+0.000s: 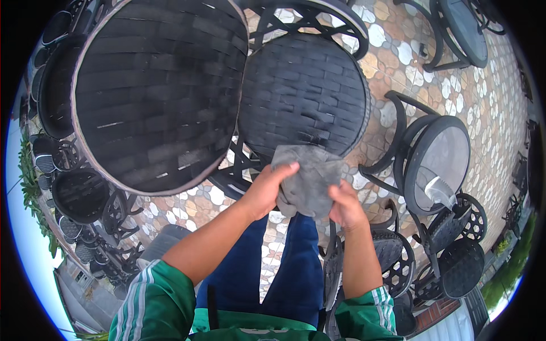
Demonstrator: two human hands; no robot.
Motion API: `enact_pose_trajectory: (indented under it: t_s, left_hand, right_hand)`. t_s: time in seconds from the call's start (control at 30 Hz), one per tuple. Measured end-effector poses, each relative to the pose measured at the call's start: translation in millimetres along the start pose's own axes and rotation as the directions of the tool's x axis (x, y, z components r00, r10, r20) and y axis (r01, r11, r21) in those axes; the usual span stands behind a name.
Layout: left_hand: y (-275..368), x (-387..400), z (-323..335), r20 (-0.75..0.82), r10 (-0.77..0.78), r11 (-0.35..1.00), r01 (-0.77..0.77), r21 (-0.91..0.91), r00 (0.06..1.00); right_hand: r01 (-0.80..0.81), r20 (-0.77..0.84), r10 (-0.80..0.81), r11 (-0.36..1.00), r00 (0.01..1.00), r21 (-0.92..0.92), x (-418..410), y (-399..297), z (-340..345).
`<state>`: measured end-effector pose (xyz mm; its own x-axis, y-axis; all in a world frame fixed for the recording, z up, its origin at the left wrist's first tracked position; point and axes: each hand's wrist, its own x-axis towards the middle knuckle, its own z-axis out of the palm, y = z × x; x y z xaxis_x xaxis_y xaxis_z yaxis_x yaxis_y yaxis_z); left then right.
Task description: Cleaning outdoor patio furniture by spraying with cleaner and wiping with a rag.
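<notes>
A grey cloth [309, 177] is stretched between my two hands. On its left edge my left hand [268, 189] pinches it, thumb on top. My right hand [347, 205] grips the opposite edge. Part of the cloth overlaps the near rim of a black woven chair seat [305, 93], which has a darker patch just beyond the cloth. The chair's tall woven backrest [160, 93] rises to the left, with a pale, worn-looking rim and small gaps in the weave.
A round table with a pale top [443, 157] stands at right, bearing a clear plastic item [439, 192]. Another round table [465, 32] is at upper right. Dark woven chairs [81, 196] crowd the left, and more [460, 266] stand at lower right. The floor [384, 115] has stone-patterned tiles.
</notes>
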<state>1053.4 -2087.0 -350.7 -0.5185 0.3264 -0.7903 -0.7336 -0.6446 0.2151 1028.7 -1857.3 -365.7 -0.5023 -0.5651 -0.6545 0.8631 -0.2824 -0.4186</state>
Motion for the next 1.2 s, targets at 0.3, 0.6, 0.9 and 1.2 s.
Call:
enact_pose_trajectory:
  t_s: [0.3,0.6,0.9,1.2]
  left_hand:
    - [56,-41,-79,0.261,0.595,-0.171,-0.197,0.965,0.760]
    - [5,-25,-111,0.610,0.534,-0.523,-0.338,0.783,0.586]
    - [10,-27,-116,0.548,0.604,-0.476,-0.289,0.830,0.579]
    - [9,-20,-111,0.589,0.558,-0.472,-0.361,0.805,0.584]
  right_hand:
    - [0.508,-0.575,-0.482,0.851,0.661,-0.128,39,-24,22]
    - [-0.118,0.179,-0.623,-0.404,0.761,-0.907,207,-24,-68]
    - [-0.224,0.018,-0.577,-0.345,0.816,-0.911,259,89,-5]
    - [0.612,0.541,0.315,-0.571,0.779,-0.548,217,57,-37]
